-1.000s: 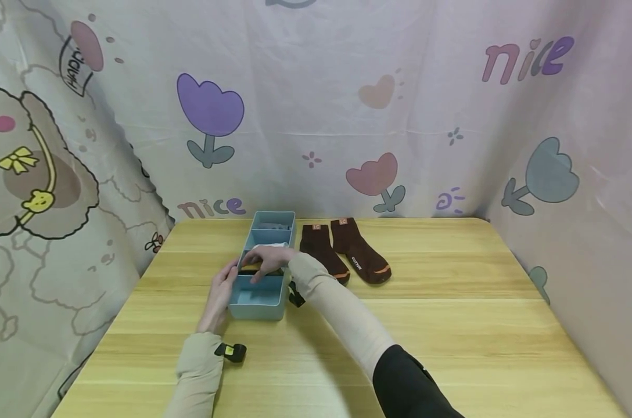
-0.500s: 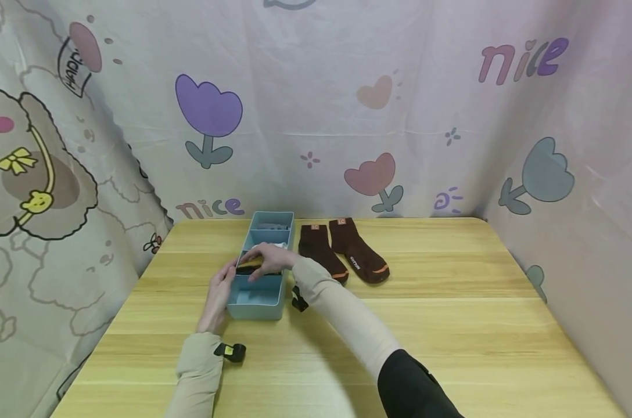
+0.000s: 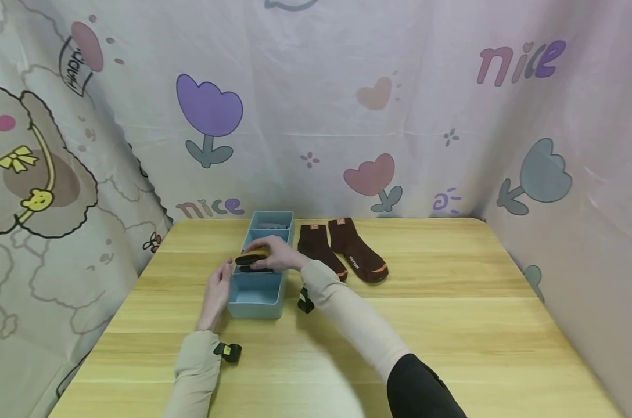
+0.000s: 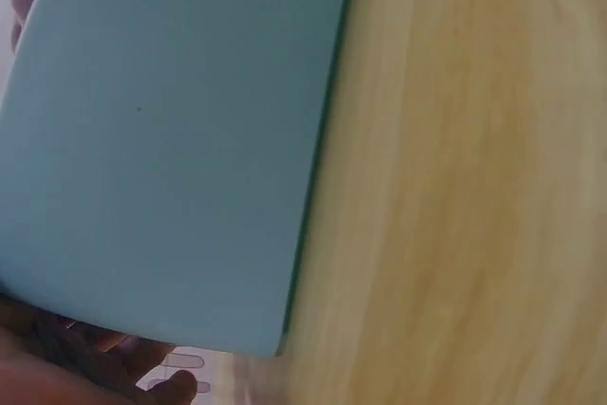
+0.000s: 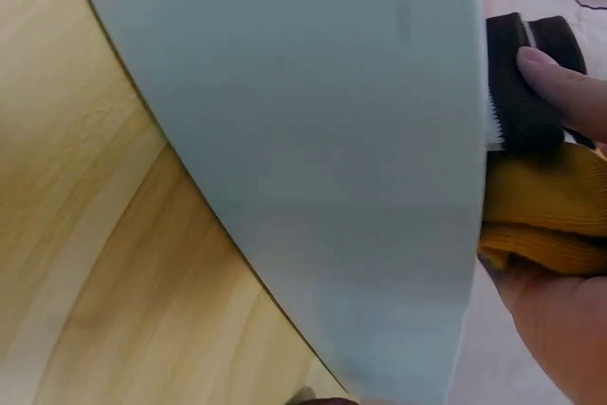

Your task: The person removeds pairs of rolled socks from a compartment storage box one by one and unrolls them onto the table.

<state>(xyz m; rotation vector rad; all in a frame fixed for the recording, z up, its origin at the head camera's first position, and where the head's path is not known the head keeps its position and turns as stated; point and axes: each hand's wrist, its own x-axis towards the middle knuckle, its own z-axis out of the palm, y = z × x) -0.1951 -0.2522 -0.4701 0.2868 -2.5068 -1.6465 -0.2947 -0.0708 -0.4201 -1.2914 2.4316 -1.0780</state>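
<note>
In the head view my right hand (image 3: 276, 253) pinches a folded black-and-mustard sock bundle (image 3: 251, 257) over a middle compartment of the pale blue divided box (image 3: 257, 311). The right wrist view shows the thumb and a finger on opposite sides of the bundle (image 5: 545, 192), its ribbed mustard cloth below the black part. Another dark item (image 3: 255, 269) lies lower in that compartment, partly hidden by the hand. My left hand (image 3: 218, 292) lies along the box's left side, fingertips close to the rim; whether they touch it is hard to tell.
Two brown socks (image 3: 365, 258) lie flat right of the box. Grey items (image 3: 272, 226) fill the box's far compartment. The wooden table (image 3: 426, 337) meets patterned curtains (image 3: 295, 104) at the back and sides.
My right hand has taken hold of the folded socks and raised them from the compartment toward the rim. The left hand has shifted slightly left, away from the box.
</note>
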